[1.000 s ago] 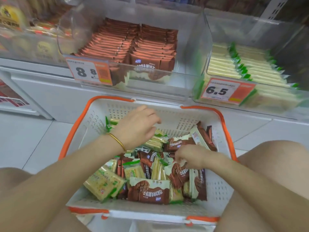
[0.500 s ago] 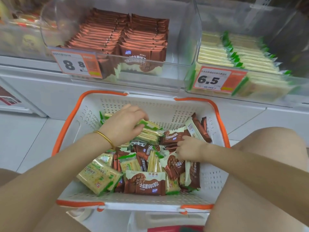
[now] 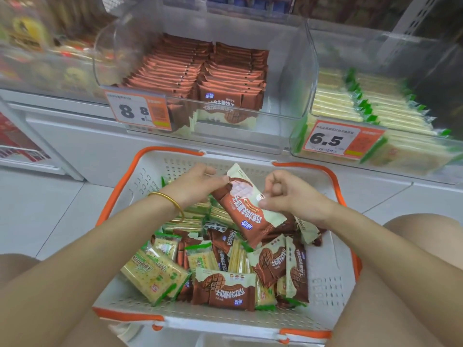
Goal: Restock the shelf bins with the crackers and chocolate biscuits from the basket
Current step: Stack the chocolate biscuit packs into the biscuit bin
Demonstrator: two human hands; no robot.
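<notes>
A white basket with orange rim (image 3: pixel 333 276) sits between my knees, holding several brown chocolate biscuit packs (image 3: pixel 225 290) and green-edged cracker packs (image 3: pixel 155 274). Both hands hold one brown chocolate biscuit pack (image 3: pixel 246 211) lifted above the pile. My left hand (image 3: pixel 198 182) grips its upper left end. My right hand (image 3: pixel 283 192) pinches its right side with curled fingers. Behind the basket, a clear shelf bin (image 3: pixel 295 78) holds rows of chocolate biscuit packs. A second clear bin (image 3: pixel 390 43) at the right holds rows of cracker packs.
Price tags reading 8.8 (image 3: pixel 139 111) and 6.5 (image 3: pixel 335 139) hang on the bin fronts. Another clear bin (image 3: pixel 37 58) with yellow packs stands at the left. My bare knees flank the basket on a white tiled floor (image 3: pixel 50 209).
Both hands came up out of the pile. They now hold one chocolate biscuit pack between them above the basket; earlier each hand was down among the packs.
</notes>
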